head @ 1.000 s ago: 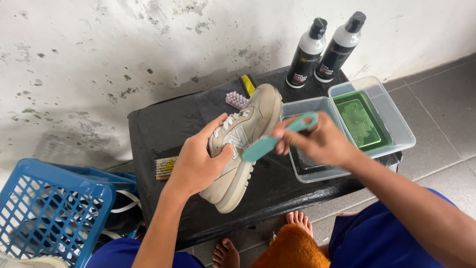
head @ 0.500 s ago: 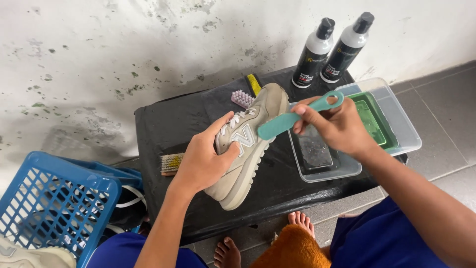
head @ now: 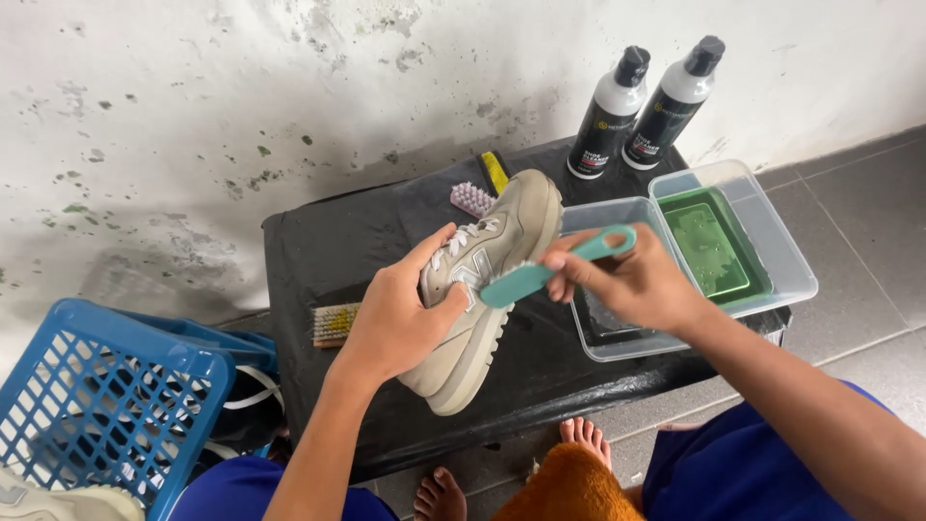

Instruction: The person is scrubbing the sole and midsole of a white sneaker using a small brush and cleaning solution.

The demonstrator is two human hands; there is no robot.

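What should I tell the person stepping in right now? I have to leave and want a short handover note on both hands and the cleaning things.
Left hand: grips the beige sneaker by its side, held over the black-covered table.
Right hand: holds the teal brush, bristle end against the sneaker's side.
Nearby: two clear tubs, one with green liquid; two black-and-white bottles by the wall; a wooden brush and a small pink brush on the table; blue basket on the left.
Done: scrubbing is under way.
Left: how much of the sneaker remains uncleaned cannot be told.
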